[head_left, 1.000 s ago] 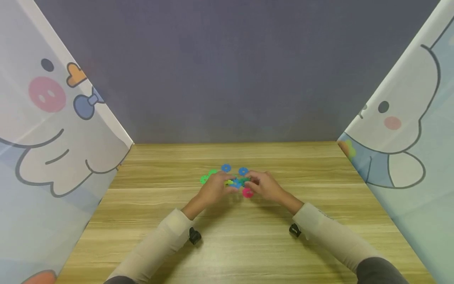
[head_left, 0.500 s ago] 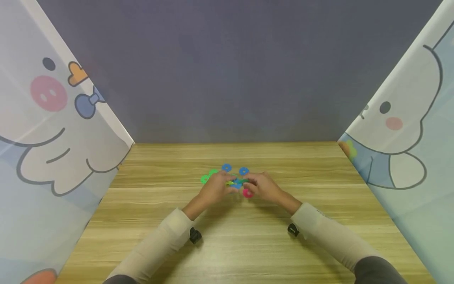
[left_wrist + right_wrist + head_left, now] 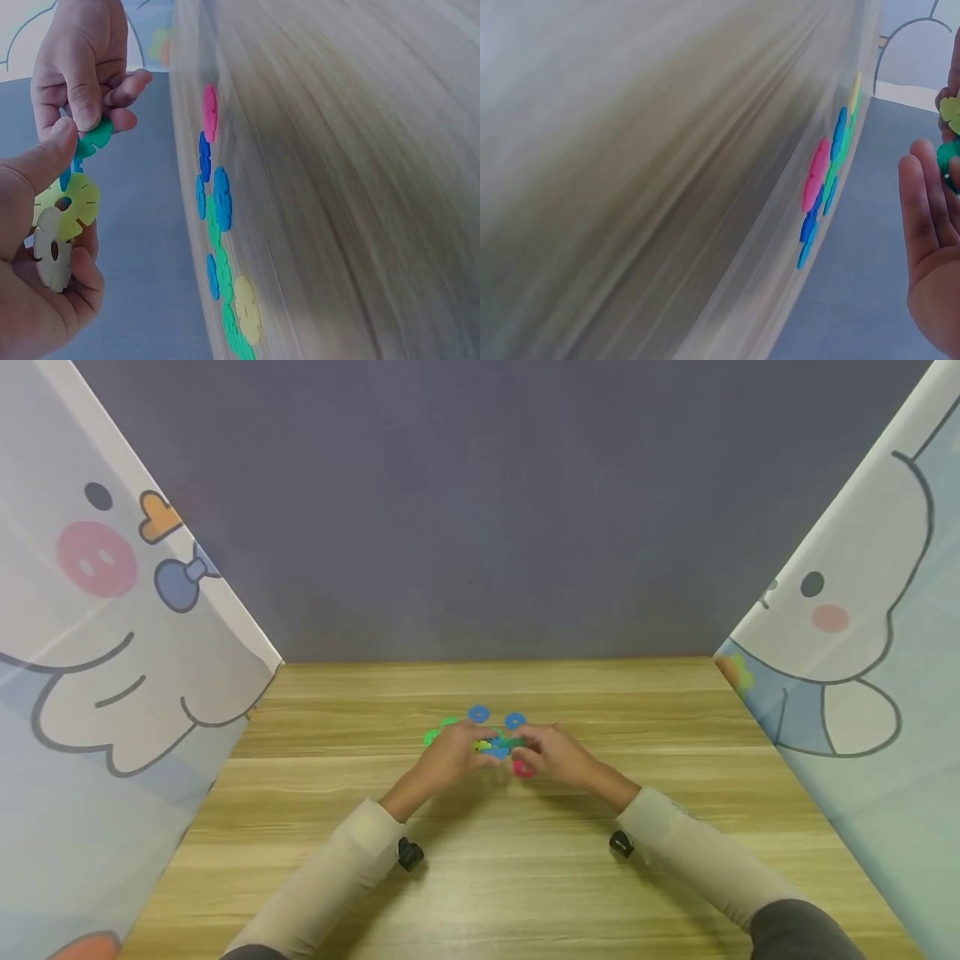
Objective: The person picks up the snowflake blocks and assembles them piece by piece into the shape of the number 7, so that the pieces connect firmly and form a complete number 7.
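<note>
Above the table, both hands hold a small joined group of notched plastic snowflake discs. My left hand point(image 3: 447, 757) grips the near end: in the left wrist view its thumb and fingers surround a white disc point(image 3: 52, 253) and a yellow disc point(image 3: 79, 206). A blue disc point(image 3: 66, 178), seen nearly edge-on, sits between the yellow one and a green disc point(image 3: 97, 136). My right hand point(image 3: 561, 757) pinches that green disc between thumb and fingers. At the right wrist view's edge, the yellow and green discs show only in part.
Loose discs lie flat under and behind the hands: a pink disc point(image 3: 210, 112), several blue ones point(image 3: 478, 714), several green ones point(image 3: 432, 737) and a pale yellow disc point(image 3: 247, 309). A grey panel point(image 3: 480, 527) stands behind the wooden table point(image 3: 510, 893); printed cloths flank it.
The hands stay in nearly the same place with the joined discs between them. My right hand now covers slightly more of the pink disc.
</note>
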Tool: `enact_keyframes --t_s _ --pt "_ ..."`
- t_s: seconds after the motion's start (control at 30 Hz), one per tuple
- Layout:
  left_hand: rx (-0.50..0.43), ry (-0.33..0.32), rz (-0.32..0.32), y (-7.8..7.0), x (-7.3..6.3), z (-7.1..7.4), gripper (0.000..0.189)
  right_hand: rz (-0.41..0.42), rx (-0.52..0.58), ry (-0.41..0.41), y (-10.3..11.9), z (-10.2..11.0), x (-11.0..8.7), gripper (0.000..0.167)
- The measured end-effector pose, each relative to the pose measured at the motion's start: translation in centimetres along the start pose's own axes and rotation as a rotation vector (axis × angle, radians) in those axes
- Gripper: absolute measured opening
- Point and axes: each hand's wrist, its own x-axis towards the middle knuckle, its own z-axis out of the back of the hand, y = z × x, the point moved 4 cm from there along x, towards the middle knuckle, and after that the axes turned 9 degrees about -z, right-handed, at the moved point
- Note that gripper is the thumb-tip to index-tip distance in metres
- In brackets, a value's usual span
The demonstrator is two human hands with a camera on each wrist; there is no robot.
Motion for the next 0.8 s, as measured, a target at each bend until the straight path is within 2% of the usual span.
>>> enact_keyframes --t_s 0.1,0.23,0.4,0.57,0.8 --pt "-0.007 0.007 0.011 0.1 -0.1 0.0 0.044 -0.020 0.006 0.038 -0.2 0.2 -0.1 0.014" --pt "-0.012 0.002 0.071 0.5 -0.2 0.1 0.049 -0.045 -0.022 0.062 -0.8 0.3 0.0 0.020" --pt "-0.017 -0.014 0.136 0.8 -0.5 0.4 0.051 -0.146 -0.055 0.055 -1.8 0.6 0.1 0.019" --pt "-0.039 -0.024 0.145 1.1 -0.7 0.5 0.051 -0.206 -0.103 0.047 -2.3 0.7 0.0 0.021" --pt "-0.014 -0.037 0.164 1.9 -1.0 0.6 0.054 -0.211 -0.160 0.083 -3.0 0.1 0.0 0.018"
